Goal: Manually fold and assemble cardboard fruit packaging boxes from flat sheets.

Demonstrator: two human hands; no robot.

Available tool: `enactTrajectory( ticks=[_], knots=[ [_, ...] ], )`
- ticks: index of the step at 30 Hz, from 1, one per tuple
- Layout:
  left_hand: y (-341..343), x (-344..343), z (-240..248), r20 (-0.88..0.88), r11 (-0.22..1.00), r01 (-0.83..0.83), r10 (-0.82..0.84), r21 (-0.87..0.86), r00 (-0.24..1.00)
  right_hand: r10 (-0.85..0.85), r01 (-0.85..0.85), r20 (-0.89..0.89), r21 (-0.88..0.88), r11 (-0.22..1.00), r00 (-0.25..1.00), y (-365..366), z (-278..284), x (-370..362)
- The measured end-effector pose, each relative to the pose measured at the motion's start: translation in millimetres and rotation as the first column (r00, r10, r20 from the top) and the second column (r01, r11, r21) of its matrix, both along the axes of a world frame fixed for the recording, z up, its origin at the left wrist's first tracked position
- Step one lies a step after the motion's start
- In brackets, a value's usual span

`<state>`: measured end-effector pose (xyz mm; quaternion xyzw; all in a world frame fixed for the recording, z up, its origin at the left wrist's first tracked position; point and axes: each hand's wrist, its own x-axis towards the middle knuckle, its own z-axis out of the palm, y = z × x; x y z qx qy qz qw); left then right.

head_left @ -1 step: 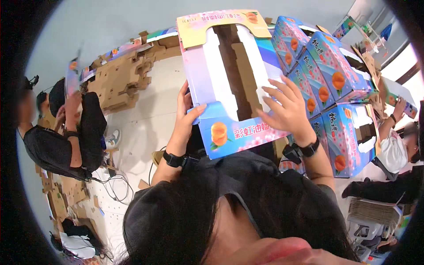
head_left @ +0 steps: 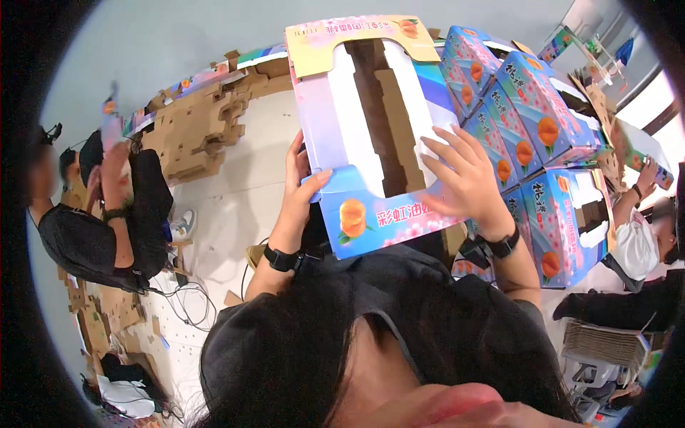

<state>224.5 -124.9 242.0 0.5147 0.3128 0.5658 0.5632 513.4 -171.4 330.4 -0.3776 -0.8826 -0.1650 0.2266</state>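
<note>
A printed cardboard fruit box [head_left: 328, 135] is in front of my chest, blue and pink with peach pictures and a yellow far flap. A long opening in its white-edged top shows the brown inside. My left hand [head_left: 300, 182] grips the box's left side, the thumb on the near blue corner and the fingers along the side wall. Over the near right part of the top, my right hand [head_left: 464, 175] has its fingers spread, the fingertips at the white edge of the opening. Whether its palm touches the box I cannot tell.
Several similar blue boxes [head_left: 524, 132] are stacked close at my right. Flattened brown cardboard [head_left: 189, 135] lies at the far left. One person [head_left: 82, 228] works at the left, another [head_left: 635, 232] at the right with a printed piece. A cable [head_left: 189, 292] loops on the floor.
My right hand has shifted slightly over the box's top, its fingers still spread. The person at the left has moved their hand and the printed piece. My left hand keeps its grip.
</note>
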Motion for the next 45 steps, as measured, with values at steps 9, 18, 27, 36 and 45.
enactTrajectory(
  ticks=[9,18,27,36,45],
  knots=[
    [21,-12,22,-0.021,0.976,-0.004,0.009,0.219,1.000,-0.152,0.131,-0.162,-0.132,0.983,0.975,-15,-31,4],
    [16,4,35,0.044,0.977,0.054,-0.064,0.206,0.997,-0.546,-0.427,-0.837,-0.490,0.760,-0.012,-4,-101,21],
    [28,2,38,-0.088,0.954,0.168,-0.150,0.250,0.985,-0.447,-0.372,-0.876,-0.481,0.794,0.179,1,-136,51],
    [27,-3,48,-0.086,0.936,0.283,-0.270,0.211,0.959,-0.469,-0.301,-0.871,-0.490,0.818,0.144,-12,-127,39],
    [27,-8,46,-0.175,0.919,0.306,-0.268,0.249,0.947,-0.460,-0.229,-0.870,-0.491,0.841,0.176,-17,-115,29]
  ],
)
